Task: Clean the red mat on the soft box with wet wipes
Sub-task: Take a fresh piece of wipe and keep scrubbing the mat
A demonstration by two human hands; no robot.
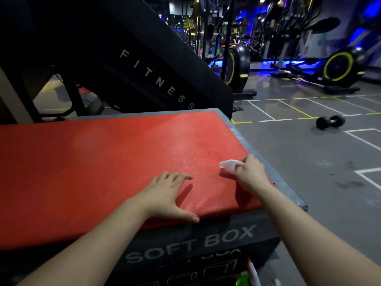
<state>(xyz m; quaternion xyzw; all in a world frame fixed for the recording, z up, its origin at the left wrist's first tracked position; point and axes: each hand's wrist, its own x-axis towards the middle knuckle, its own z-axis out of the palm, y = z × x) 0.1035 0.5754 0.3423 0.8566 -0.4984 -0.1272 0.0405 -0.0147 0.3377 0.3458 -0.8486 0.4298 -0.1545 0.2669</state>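
The bare left forearm (92,244) and right forearm (313,234) are stretched forward from the lower edge. A crumpled white wet wipe (228,164) is pinched between the curled fingers and thumb of the right hand (250,173) and is held against the flat red mat (103,162) near its right edge. The left hand (167,195) is laid palm down on the mat, fingers spread and slightly bent, thumb at the front edge, nothing held. The mat is spread on top of the dark grey soft box (185,244) lettered SOFT BOX. A black dumbbell (330,121) is seen on the grey floor (299,162), well apart.
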